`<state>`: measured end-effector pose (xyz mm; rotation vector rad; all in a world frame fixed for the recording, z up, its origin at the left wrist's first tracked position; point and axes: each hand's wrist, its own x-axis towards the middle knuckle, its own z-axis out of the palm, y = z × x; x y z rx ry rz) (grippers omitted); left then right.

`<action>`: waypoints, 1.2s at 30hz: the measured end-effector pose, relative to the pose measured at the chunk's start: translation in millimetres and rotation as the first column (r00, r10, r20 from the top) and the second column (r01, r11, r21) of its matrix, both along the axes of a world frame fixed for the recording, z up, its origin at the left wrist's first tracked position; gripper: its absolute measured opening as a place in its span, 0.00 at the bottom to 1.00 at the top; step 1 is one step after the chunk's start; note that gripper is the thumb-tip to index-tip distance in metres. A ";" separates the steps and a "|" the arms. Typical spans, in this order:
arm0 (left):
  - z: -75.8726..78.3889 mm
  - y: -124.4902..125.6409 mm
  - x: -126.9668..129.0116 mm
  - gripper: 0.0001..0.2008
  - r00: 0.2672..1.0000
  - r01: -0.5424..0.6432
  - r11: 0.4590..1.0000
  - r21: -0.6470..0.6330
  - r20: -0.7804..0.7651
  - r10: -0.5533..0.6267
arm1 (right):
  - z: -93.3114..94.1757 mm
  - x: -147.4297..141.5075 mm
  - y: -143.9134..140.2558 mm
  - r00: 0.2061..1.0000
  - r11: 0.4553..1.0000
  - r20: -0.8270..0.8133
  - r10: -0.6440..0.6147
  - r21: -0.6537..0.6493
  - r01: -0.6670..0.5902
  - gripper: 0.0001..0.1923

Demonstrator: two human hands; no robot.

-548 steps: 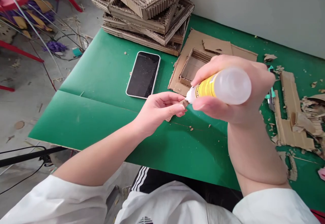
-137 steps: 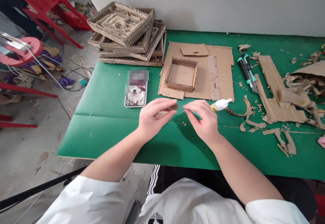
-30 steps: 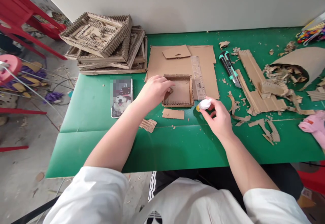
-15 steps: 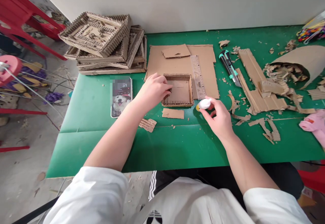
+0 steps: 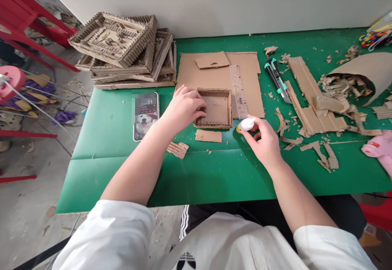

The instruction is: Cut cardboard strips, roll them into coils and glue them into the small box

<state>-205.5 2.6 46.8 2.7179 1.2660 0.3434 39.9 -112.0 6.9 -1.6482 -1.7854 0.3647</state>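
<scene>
Head view: the cardboard tray (image 5: 218, 111) lies open side up on the green table (image 5: 122, 111), partly on a flat cardboard sheet (image 5: 196, 72); the left hand (image 5: 183, 107) rests against the tray's left wall, fingers curled and pinching a small cardboard piece (image 5: 202, 109) inside that wall; the right hand (image 5: 266, 142) sits just right of the tray's near corner, fingertips closed around the glue bottle (image 5: 246, 124); a ruler (image 5: 239, 91) lies along the tray's right side; a phone (image 5: 145, 115) lies left of the tray.

I see bright, even daylight; soft shadows fall under both forearms onto the green felt-covered table (image 5: 122, 111). Edges around it bow, wide-angle; focus sharp.
</scene>
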 end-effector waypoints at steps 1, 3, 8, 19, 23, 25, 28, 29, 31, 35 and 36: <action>0.2 0.0 -0.1 0.10 1.000 0.001 1.000 -0.001 0.000 -0.001 | -0.2 0.2 -0.1 1.000 1.000 -0.001 -0.002 -0.005 0.002 0.20; 1.5 0.4 -1.0 0.11 1.000 0.006 1.000 -0.009 0.002 -0.006 | -0.7 0.7 -0.2 1.000 1.000 -0.007 -0.002 -0.013 0.002 0.20; 8.4 2.8 -6.3 0.10 0.998 0.019 0.999 -0.045 0.056 -0.017 | -2.0 2.2 -0.4 1.000 1.000 -0.026 0.012 -0.012 -0.013 0.22; 11.1 -3.7 1.3 0.08 1.000 -0.018 0.992 -0.127 -0.024 0.015 | -2.3 1.4 -0.5 0.999 1.000 -0.019 0.028 0.002 -0.028 0.21; 8.9 -2.7 1.5 0.08 0.999 -0.014 0.994 -0.104 -0.034 0.011 | -1.6 1.4 -0.6 1.000 1.000 -0.019 0.023 0.001 -0.023 0.20; 8.5 -2.2 0.3 0.09 0.999 -0.011 0.996 -0.090 -0.031 0.009 | -1.2 1.7 -0.2 1.000 1.000 -0.016 0.021 0.009 -0.021 0.20; 8.1 -1.8 -1.2 0.09 0.999 -0.007 0.997 -0.074 -0.032 0.005 | -0.5 1.5 0.7 1.000 1.000 -0.004 0.023 0.021 -0.023 0.20; 7.8 -1.7 -1.4 0.09 0.999 -0.008 0.998 -0.069 -0.032 0.006 | -0.4 1.3 0.9 1.000 1.000 0.000 0.023 0.022 -0.023 0.20; 6.9 -1.4 -1.4 0.08 0.999 -0.010 0.998 -0.069 -0.036 0.007 | -0.3 0.8 1.1 1.000 1.000 0.004 0.020 0.018 -0.020 0.20; 5.1 -1.2 -0.8 0.07 0.999 -0.007 0.997 -0.075 -0.039 0.004 | -0.7 0.2 0.9 1.000 1.000 0.003 0.013 0.016 -0.013 0.19; 4.9 -1.3 -0.7 0.07 0.999 -0.005 0.997 -0.073 -0.035 0.003 | -0.9 0.1 0.8 1.000 1.000 0.005 0.013 0.017 -0.013 0.19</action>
